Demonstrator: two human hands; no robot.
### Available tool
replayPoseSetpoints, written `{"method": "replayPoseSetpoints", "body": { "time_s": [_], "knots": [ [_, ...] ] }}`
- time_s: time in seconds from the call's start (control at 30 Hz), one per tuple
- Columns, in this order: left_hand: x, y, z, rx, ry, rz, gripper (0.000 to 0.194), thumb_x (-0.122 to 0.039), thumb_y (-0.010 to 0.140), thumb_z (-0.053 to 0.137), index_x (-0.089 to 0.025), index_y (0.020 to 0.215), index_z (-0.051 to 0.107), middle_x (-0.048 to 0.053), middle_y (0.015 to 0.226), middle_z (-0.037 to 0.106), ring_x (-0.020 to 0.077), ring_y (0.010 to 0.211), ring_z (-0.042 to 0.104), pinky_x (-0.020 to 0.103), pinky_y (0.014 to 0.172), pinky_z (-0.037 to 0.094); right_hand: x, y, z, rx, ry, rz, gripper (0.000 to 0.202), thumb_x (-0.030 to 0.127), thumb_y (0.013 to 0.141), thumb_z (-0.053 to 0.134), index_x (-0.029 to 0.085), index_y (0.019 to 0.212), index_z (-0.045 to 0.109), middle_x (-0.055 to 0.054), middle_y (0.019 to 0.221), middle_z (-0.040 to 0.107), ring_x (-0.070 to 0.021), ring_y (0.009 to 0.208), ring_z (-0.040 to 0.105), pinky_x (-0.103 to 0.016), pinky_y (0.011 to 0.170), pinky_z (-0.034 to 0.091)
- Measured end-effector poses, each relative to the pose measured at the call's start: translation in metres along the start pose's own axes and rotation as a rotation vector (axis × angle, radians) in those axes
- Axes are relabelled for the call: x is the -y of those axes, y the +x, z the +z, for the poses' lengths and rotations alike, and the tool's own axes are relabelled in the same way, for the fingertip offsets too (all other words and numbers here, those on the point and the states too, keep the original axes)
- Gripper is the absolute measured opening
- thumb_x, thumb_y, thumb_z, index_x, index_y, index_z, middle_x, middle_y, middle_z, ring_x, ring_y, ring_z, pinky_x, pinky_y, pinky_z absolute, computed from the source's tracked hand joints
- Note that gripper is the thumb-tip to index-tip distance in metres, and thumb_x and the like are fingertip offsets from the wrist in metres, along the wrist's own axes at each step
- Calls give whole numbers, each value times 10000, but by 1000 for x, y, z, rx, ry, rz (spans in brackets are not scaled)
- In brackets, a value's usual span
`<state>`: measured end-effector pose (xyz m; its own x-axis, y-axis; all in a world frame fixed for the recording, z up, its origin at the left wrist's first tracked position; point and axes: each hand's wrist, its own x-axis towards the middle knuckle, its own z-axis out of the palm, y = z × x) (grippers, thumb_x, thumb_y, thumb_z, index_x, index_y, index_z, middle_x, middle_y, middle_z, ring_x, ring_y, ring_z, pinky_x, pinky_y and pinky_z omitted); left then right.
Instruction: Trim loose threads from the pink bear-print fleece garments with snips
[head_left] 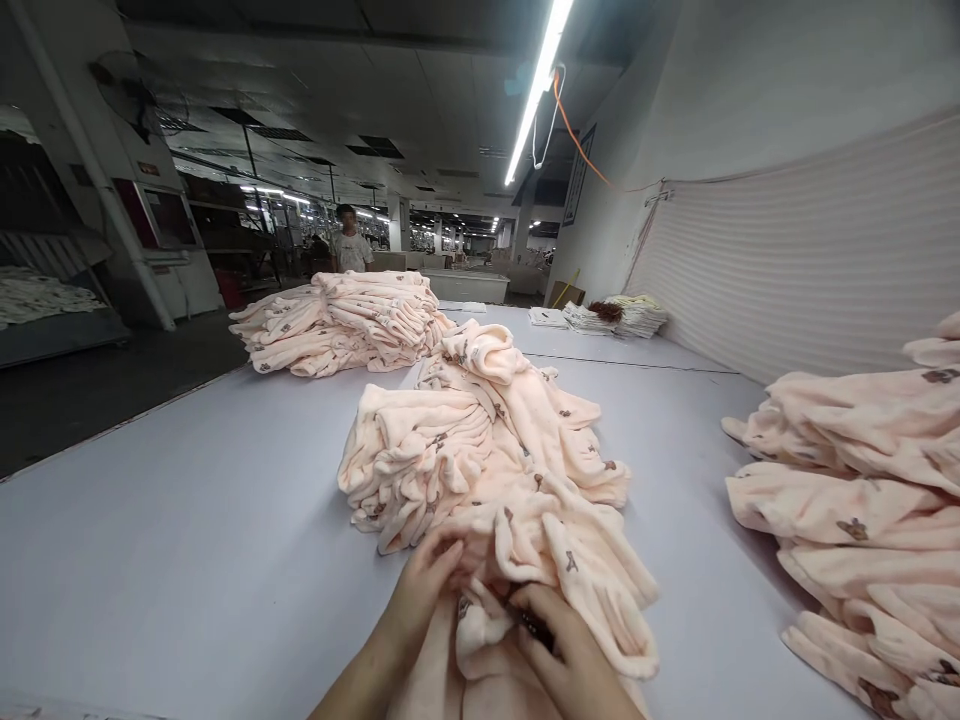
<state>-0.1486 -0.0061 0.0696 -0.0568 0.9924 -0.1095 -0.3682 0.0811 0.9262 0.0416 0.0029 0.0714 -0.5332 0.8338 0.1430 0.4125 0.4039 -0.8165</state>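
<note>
My left hand [431, 575] is closed on the near part of a pale pink plush garment [555, 560] with small brown printed motifs. In my right hand [559, 640], the curled fingers hold a small dark tool [534, 628]; its tip points toward the fabric, and most of it is covered by the hand, so its kind is unclear. The garment lies rumpled in front of me and reaches down to the bottom edge of the view. Just beyond it is a bunched pile [427, 450] of the same pink plush.
A bigger stack of pink garments [345, 320] stands farther back on the white table [225, 530]. More pink garments [862, 520] are heaped on the right. Papers or cloth bundles [630, 315] lie at the far end, by a striped curtain [810, 250]. A person [351, 245] stands in the background.
</note>
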Motion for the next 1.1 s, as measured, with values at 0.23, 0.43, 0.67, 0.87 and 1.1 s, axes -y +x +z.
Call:
{"method": "replayPoseSetpoints", "body": {
  "time_s": [0.23,0.43,0.67,0.87,1.1],
  "knots": [
    [44,-34,15,-167,329,186,174,-357,748,619,-209,788,537,-8,746,579,173,701,530,267,655,407,16,12,-14,19,290,22,135,161,839,504,200,926,600,-24,920,654,-199,902,604,-299,805,466],
    [29,-27,23,-22,-413,49,238,-374,738,691,-239,851,531,-29,745,638,130,670,576,236,653,415,24,6,-30,-1,-185,-106,271,39,721,484,225,872,612,-25,932,585,-184,892,576,-275,768,451],
    [31,-26,16,40,-407,116,172,-320,747,711,-209,829,609,-21,759,645,126,701,581,236,690,419,44,18,-21,36,-252,-45,203,282,892,499,266,1040,637,-33,1005,633,-202,941,610,-290,798,466],
    [28,-25,16,-33,-417,187,230,-284,732,728,-241,919,602,-3,873,669,155,766,600,264,731,442,29,10,-18,-8,-317,-56,299,106,719,561,235,984,612,-13,958,660,-196,867,620,-271,744,457],
    [7,-23,27,180,-569,-158,211,-326,801,637,-143,875,710,105,861,724,282,908,652,380,840,461,6,44,-26,-231,-357,23,61,142,796,505,197,777,523,-20,743,607,-200,706,557,-280,630,386]
  ]
}}
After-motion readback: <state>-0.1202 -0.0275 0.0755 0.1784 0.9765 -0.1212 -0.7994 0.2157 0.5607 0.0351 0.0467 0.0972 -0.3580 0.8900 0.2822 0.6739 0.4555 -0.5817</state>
